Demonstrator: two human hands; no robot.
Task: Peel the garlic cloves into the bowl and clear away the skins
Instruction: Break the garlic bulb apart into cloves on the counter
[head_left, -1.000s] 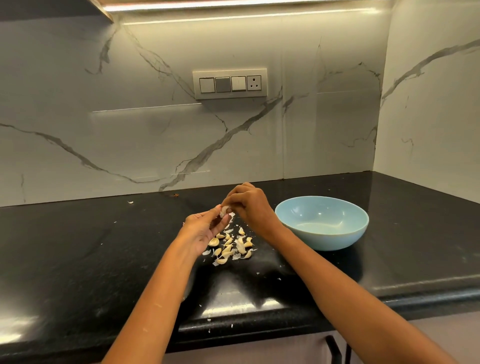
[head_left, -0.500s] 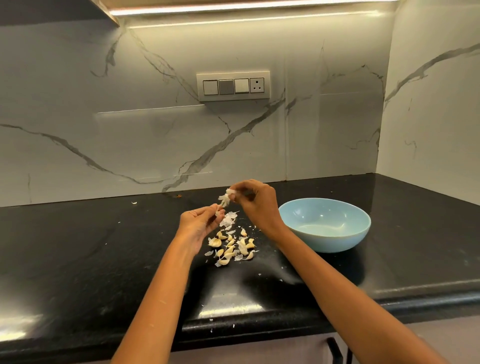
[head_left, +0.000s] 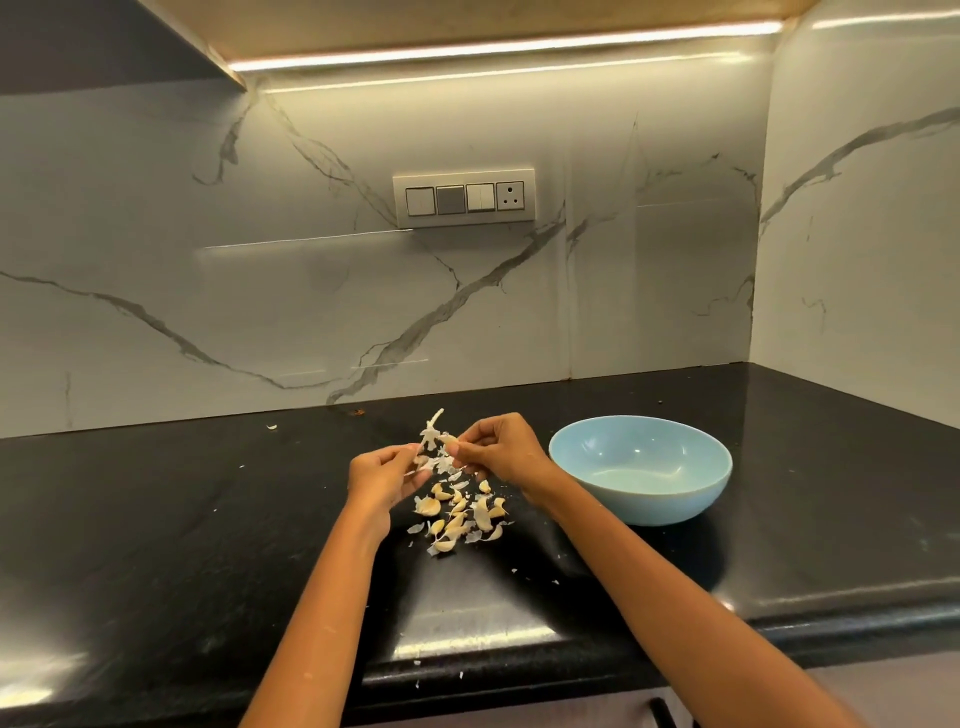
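While both hands (head_left: 382, 475) (head_left: 498, 449) pinch it, the garlic skin (head_left: 431, 436) stands upright — tip up.

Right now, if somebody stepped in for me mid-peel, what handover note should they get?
Left hand pinches a strip of papery garlic skin held above the counter. Right hand pinches a garlic clove at the other side of that skin; the two are being pulled apart.
The pile of garlic cloves lies on the black counter just below the hands, mixed with loose skins.
The blue bowl sits to the right of the pile and holds nothing.
Done: one clove nearly free of skin.
Left: drop that clove into the bowl, peel the pile, then gather the skin flakes scattered up to the counter edge.
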